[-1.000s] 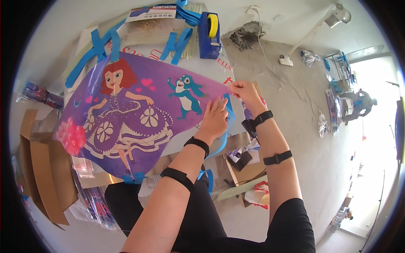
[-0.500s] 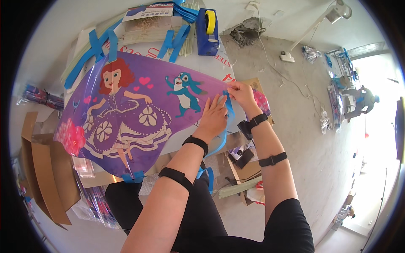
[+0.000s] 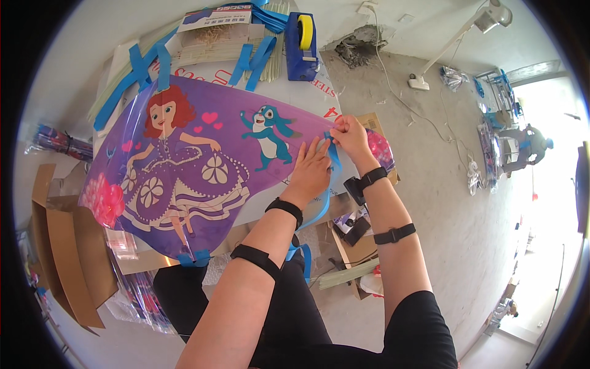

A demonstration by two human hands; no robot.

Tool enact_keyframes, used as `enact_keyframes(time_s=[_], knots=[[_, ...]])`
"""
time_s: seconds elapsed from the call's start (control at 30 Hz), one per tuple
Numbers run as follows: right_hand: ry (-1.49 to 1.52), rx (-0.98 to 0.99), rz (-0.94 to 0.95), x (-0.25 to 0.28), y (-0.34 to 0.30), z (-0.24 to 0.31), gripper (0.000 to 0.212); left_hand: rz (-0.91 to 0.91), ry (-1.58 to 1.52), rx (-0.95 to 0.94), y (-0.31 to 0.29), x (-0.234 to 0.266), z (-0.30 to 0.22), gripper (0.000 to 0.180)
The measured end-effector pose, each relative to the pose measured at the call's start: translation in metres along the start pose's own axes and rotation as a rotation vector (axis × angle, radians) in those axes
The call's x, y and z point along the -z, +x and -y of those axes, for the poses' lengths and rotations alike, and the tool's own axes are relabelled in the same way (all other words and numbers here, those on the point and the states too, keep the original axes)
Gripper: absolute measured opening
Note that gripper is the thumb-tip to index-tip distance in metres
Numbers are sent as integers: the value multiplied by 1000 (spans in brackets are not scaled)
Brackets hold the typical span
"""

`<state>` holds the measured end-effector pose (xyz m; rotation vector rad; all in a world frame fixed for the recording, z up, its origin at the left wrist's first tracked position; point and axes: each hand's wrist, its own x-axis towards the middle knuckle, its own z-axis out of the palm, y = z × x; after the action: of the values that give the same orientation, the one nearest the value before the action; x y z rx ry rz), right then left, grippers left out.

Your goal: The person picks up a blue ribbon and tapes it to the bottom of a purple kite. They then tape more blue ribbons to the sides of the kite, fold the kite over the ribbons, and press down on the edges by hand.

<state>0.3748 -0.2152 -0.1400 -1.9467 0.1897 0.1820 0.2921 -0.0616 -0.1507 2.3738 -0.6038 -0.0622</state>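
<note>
The purple sheet [image 3: 196, 161] lay across the worktop [image 3: 261, 212], the left hand [image 3: 310, 175] pressing it with fingers spread and the right hand [image 3: 353, 139] pinching its corner beside the blue strip [image 3: 337, 165], apparently a corner-setting step whose next move called for a steady grip.

Pretty rough room tbh: grey concrete-looking floor [image 3: 424, 190] off the right edge of the bench [image 3: 138, 265], pale wall [image 3: 409, 37] past its far edge, ragged dark hole [image 3: 358, 49] down low near the far right corner. White cable [image 3: 399, 106] snakes over the floor, and the opening [image 3: 547, 209] way off right is glowing super bright.
</note>
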Motion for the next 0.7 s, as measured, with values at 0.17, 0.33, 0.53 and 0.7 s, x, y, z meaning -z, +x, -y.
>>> enact_keyframes(time_s=[0.17, 0.33, 0.53, 0.7], knots=[[-103, 17, -47, -1, 1, -2, 28, -8, -11, -5, 0, 0, 0, 14], [-160, 22, -67, -2, 2, -1, 29, 0, -17, -3, -1, 0, 1, 14], [-204, 21, -81, -3, 2, -1, 30, 0, -17, 3, 0, 0, 0, 13], [-215, 20, -98, -3, 4, 0, 29, -5, -13, 6, 0, -1, 0, 13]])
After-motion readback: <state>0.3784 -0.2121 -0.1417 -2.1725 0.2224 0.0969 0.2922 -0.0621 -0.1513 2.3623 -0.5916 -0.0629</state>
